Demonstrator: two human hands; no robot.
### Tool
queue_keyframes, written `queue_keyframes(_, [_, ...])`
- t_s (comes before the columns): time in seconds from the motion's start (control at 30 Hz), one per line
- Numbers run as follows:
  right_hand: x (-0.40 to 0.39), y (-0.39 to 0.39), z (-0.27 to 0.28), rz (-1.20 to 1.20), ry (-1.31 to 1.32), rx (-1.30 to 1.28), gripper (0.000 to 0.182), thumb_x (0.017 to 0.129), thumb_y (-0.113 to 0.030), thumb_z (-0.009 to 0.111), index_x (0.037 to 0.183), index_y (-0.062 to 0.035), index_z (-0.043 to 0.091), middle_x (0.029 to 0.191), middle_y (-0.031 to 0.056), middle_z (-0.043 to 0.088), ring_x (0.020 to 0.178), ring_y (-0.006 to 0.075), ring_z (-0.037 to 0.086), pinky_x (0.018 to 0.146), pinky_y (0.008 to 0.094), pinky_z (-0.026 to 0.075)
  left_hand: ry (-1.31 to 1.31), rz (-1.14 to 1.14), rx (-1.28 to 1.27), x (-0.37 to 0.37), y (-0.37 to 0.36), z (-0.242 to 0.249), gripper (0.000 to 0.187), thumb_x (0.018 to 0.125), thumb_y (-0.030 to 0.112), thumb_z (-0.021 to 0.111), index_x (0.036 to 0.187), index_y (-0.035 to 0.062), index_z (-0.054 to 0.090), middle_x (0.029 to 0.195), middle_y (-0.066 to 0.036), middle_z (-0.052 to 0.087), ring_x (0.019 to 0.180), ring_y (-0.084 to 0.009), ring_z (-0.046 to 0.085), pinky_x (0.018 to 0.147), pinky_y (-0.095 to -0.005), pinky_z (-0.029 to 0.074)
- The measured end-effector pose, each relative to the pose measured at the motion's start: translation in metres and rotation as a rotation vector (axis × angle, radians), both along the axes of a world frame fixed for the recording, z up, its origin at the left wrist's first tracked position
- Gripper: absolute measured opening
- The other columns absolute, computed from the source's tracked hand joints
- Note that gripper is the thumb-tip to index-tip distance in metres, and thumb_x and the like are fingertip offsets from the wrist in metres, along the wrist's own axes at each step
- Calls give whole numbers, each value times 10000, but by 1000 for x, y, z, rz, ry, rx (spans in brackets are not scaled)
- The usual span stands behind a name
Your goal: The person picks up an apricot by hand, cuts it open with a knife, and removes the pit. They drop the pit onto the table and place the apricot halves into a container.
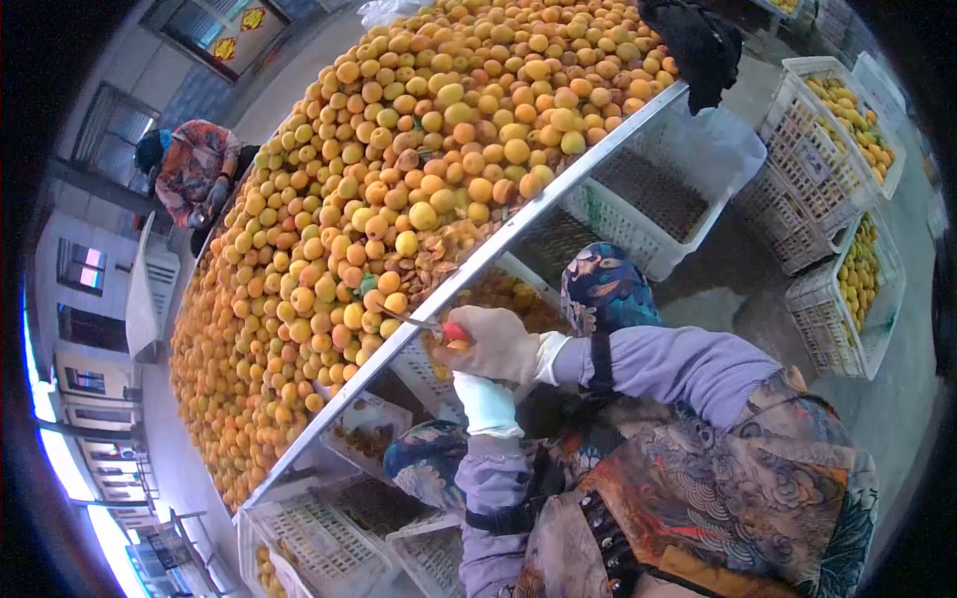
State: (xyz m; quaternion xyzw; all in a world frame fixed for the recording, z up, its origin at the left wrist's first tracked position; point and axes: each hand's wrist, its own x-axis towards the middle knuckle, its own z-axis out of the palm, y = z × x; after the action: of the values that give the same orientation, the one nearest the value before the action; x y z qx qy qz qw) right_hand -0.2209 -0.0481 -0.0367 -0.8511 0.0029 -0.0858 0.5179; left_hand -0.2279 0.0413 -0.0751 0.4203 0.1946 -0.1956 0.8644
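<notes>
My right hand (493,341), in a pale glove, is closed around the red handle of a small knife (423,324). The curved blade points left, over the metal edge of the table. Just below it, my left hand (485,399) is pressed close against the right one; only its white glove cuff shows clearly, and its fingers are mostly hidden. A small orange patch (459,345) shows by the red handle, too little to name. Beyond the blade lies a big heap of apricots (369,209), with torn, brownish apricot pieces (436,256) near the table edge.
A metal rim (558,187) borders the heap. Below it stand white plastic crates (319,543), near my knees. At right, stacked crates (812,159) hold yellow-orange fruit. A dark cloth (698,50) hangs over the far corner. Another person (194,169) sits across the heap.
</notes>
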Motion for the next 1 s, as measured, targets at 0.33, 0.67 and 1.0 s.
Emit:
queue_keyframes(0.33, [21,-12,-13,-87,102,864,277,842,-236,623,952,16,600,811,21,603,732,85,518,671,238,447,-213,35,91,4,36,12,596,885,594,373,1067,52,540,647,-21,460,575,-157,424,645,-353,417])
queue_keyframes(0.67, [25,-19,22,-91,121,826,250,811,-225,647,924,-8,592,747,23,587,634,106,537,584,233,447,-284,-88,42,-11,50,16,624,893,596,359,1047,11,513,645,-25,449,558,-116,443,584,-296,475])
queue_keyframes(1.0, [2,-20,67,210,4,1316,209,869,-253,548,762,-74,528,578,-1,495,405,67,420,357,204,328,-267,-108,187,-31,21,46,587,930,556,293,1036,13,491,688,-52,491,559,-140,471,568,-273,435])
